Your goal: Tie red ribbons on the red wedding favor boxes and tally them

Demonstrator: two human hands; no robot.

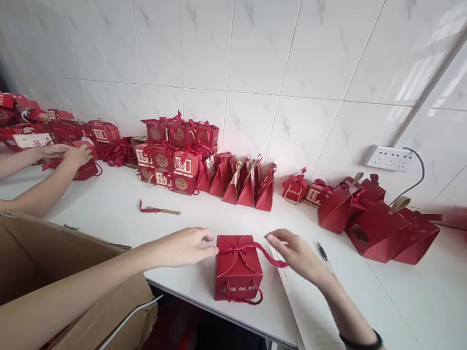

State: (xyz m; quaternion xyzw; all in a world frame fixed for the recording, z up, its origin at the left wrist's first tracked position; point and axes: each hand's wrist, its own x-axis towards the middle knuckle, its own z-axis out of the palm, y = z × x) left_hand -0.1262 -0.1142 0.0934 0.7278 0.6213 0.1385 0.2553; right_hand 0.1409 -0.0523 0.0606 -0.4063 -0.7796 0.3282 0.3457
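Note:
A red gift box [237, 279] stands near the table's front edge, with a rope handle on its front. A dark red ribbon [265, 250] is knotted on its lid, and one tail runs to the right. My left hand [186, 245] is at the box's left side, thumb and fingers apart, the thumb tip close to the lid's edge. To the right of the box, my right hand [297, 258] hovers with its fingers stretched out. The ribbon's tail ends below that palm; whether it touches the hand, I cannot tell.
Stacked red boxes [171, 159] and pointed red boxes [253, 188] line the wall. Larger red bags [379, 225] stand right, near a power strip [388, 158]. Paper [314, 319] and a pen [324, 255] lie right. A cardboard carton [62, 234] is front left; another person's hands [67, 153] hold a box.

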